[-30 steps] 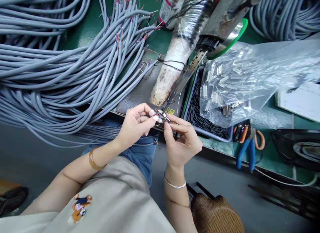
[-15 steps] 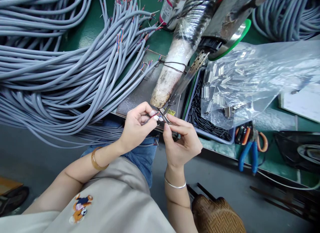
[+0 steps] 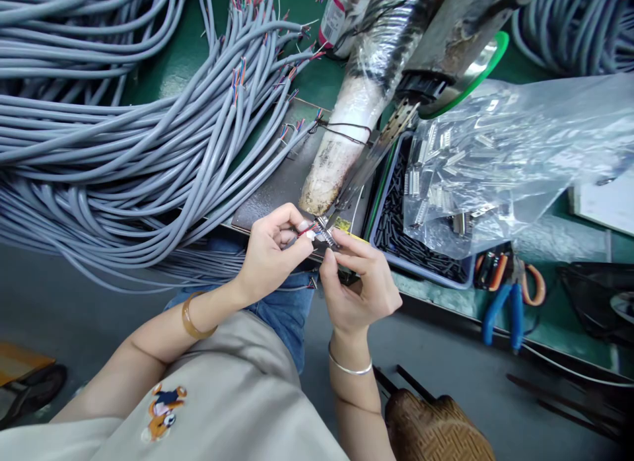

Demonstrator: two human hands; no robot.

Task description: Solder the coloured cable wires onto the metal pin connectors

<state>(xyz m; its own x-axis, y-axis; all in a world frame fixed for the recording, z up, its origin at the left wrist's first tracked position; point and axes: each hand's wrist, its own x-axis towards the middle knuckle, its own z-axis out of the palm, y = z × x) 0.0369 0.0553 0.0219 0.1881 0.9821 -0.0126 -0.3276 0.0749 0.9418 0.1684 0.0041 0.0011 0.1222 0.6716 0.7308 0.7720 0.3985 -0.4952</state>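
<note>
My left hand (image 3: 277, 246) pinches the thin coloured wires (image 3: 308, 230) at the end of a grey cable. Against those wires is a small metal connector (image 3: 325, 234), with my right hand (image 3: 361, 279) closed on its right side by thumb and fingertips. Just above the connector, the metal tip of a soldering tool (image 3: 356, 174) points down at it. A white wrapped tube (image 3: 329, 154) ends beside the tip, close above my left fingertips.
Bundled grey cables (image 3: 123, 137) cover the left of the green table. On the right are a bin of black sleeves (image 3: 401, 230), a plastic bag of connectors (image 3: 456, 164) and blue-handled pliers (image 3: 516, 309). A woven stool (image 3: 436, 428) stands below.
The view has shifted slightly, so the bin, bag and pliers appear further right. My right thumb has moved slightly left and down; both hands stay at the connector.
</note>
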